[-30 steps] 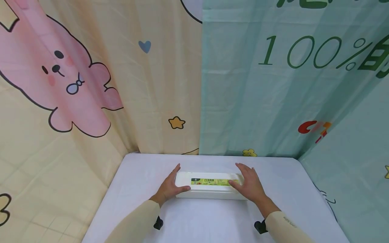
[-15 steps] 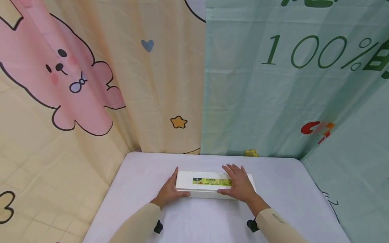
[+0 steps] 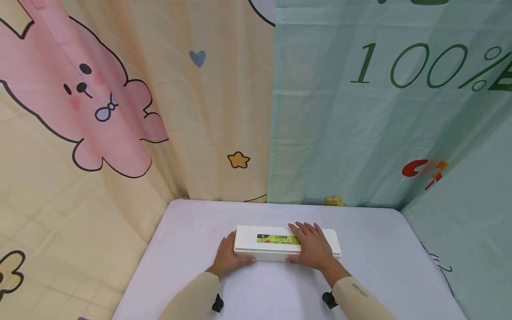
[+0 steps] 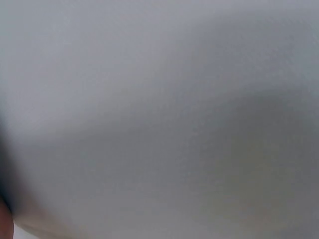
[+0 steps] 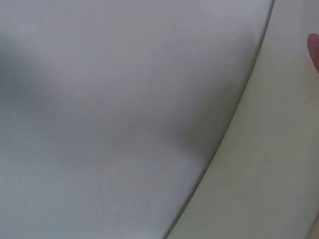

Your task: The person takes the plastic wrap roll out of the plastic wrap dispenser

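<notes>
A long white lidded box (image 3: 248,235) with a yellow-green label (image 3: 276,239) lies crosswise on the table in the head view. My left hand (image 3: 229,255) holds its left end, thumb along the front and fingers at the side. Laid over the right half of the top, my right hand (image 3: 314,246) grips the box with its thumb at the front face and its fingers reaching toward the back edge. It covers the label's right end. In the right wrist view the box's pale side fills the right, with a fingertip (image 5: 313,50) against it. The left wrist view is mostly blurred white.
A white cloth covers the table (image 3: 276,293). Behind it hang a cream curtain (image 3: 216,111) with cartoon prints and a pale green curtain (image 3: 320,133) with large lettering. Black wrist mounts (image 3: 330,300) show under the sleeves.
My right hand has moved left from the box's right end onto its top, thumb lowered to the front. The left fingers have drawn back along the left end. The head view has shifted slightly.
</notes>
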`<state>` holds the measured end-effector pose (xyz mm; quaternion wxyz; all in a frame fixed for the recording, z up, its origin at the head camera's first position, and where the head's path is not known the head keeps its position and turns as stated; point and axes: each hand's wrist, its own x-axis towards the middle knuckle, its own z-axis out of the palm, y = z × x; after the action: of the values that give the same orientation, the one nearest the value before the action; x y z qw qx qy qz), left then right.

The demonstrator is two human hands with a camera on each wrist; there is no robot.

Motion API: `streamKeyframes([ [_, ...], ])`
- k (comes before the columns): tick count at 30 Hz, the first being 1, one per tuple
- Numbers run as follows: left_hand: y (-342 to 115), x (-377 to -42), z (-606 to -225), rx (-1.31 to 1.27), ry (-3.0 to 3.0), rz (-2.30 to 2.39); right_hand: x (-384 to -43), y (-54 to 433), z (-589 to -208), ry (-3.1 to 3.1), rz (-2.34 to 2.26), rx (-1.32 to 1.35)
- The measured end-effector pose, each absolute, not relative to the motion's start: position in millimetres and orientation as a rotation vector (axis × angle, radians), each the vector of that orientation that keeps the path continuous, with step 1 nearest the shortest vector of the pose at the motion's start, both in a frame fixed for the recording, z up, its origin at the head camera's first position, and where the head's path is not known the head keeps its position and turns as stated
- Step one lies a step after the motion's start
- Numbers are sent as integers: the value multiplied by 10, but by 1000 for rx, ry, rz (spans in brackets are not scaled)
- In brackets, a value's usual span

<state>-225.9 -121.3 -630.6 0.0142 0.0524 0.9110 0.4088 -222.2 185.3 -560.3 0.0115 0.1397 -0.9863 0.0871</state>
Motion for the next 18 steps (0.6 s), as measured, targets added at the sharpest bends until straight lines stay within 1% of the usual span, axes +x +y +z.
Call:
streamKeyframes([
  [8,-1158,-2251,-6334,126,2909,1235,-2244,1896,-5625,-3040,240,453],
  [18,-1136,-2172,-6390,109,3032,1115,-2211,1831,-5650,-3063,189,437],
])
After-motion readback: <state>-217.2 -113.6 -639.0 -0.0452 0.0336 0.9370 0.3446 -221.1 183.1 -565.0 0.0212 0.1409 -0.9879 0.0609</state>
